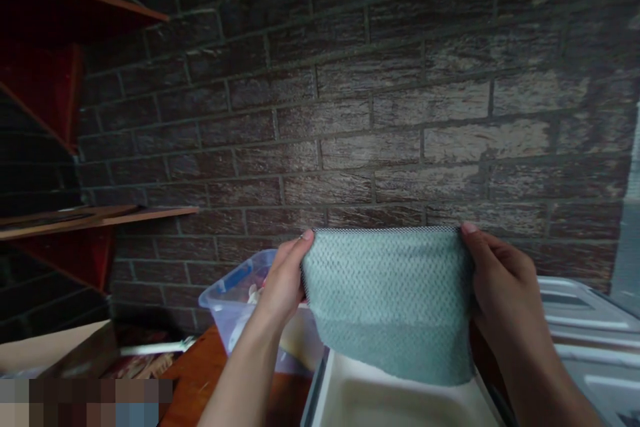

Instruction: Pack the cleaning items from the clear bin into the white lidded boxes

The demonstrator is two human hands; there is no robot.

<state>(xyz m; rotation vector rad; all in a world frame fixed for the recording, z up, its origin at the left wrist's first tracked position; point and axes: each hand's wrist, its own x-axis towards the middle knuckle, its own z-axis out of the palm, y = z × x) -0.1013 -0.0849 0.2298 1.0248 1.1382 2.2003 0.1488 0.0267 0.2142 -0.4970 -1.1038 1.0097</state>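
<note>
A pale green textured cloth with a dark checked edging hangs stretched between my two hands. My left hand pinches its upper left corner, thumb on the near side. At the upper right corner, my right hand grips the same edge, its fingers partly hidden behind the fabric. The lower hem of the cloth droops unevenly over a white bin, whose bare inner floor shows below it.
A clear plastic tub holding assorted items stands on the wooden surface behind my left arm. Grey-white lids lie at the right. Red-edged shelves and a cardboard box are at the left, against a dark brick wall.
</note>
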